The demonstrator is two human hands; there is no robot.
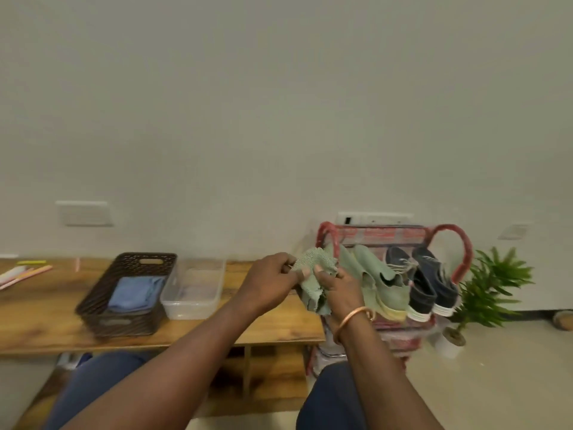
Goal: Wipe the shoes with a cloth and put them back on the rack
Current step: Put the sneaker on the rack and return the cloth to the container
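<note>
A pale green cloth (pixel 314 271) is bunched between both hands in front of the rack. My left hand (pixel 273 282) pinches its upper left edge. My right hand (pixel 339 290), with a copper bangle at the wrist, grips the cloth from the right and below. Just behind, the red shoe rack (pixel 459 243) carries a pair of green shoes (pixel 381 280) and a pair of navy sneakers (pixel 431 282) with white soles, all tilted toe-up on its top shelf. The rack's lower shelves are mostly hidden by my right arm.
A low wooden bench (pixel 46 315) to the left bears a dark woven basket (pixel 130 293) with a blue cloth (pixel 136 293) and a clear plastic tub (pixel 195 290). A potted plant (pixel 486 287) stands right of the rack. My knees fill the bottom.
</note>
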